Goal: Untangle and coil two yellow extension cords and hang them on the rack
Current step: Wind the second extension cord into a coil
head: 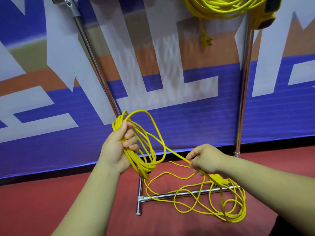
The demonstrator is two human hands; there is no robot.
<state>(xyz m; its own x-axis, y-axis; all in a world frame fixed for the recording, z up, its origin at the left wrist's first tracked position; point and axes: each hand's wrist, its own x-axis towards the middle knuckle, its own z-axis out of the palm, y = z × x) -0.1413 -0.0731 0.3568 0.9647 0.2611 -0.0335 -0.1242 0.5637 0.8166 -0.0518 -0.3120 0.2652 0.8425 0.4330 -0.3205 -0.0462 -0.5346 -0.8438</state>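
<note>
My left hand (pixel 119 143) grips a bundle of yellow cord loops (pixel 144 150) held upright in front of me. One strand runs from the bundle to my right hand (pixel 206 159), which pinches it between fingers and thumb. The loose part of this yellow extension cord (pixel 221 201) lies in tangled loops on the red floor, with its yellow plug end (pixel 219 178) just below my right hand. A second yellow cord (pixel 219 7), coiled, hangs at the top of the metal rack (pixel 243 86), its plug (pixel 207 40) dangling.
The rack's chrome base bar (pixel 179 195) and foot (pixel 139 193) lie on the red floor (pixel 68 193) under the loose cord. A slanted chrome pole (pixel 95 62) stands at the left. A blue, white and orange banner (pixel 170 116) stands close behind.
</note>
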